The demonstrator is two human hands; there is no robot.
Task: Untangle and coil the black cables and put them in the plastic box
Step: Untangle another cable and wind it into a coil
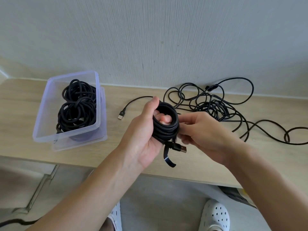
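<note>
The left hand (143,130) grips a coiled cable (166,125) through its loop; the right hand (205,130) pinches its side. Coiling looks done: next, bind the dangling strap (167,155), then carry it left to the plastic box (41,124).

The round coil of black braided cable (166,127) is black all over. Its flat fabric strap (168,155) is black with a small white mark, and its rectangular USB plug (183,149) shows silver metal. The loose tangle of thin cables (215,105) is the same black. The rectangular transparent plastic box (43,114) has a faint lilac-blue tint, and the bundled cables inside it (76,110) are black. The long wooden table (21,104) is pale beige with fine grain. The textured wall (150,39) is greyish white with thin vertical streaks. The perforated rubber clogs (215,215) are white, and the floor (158,197) is grey.
</note>
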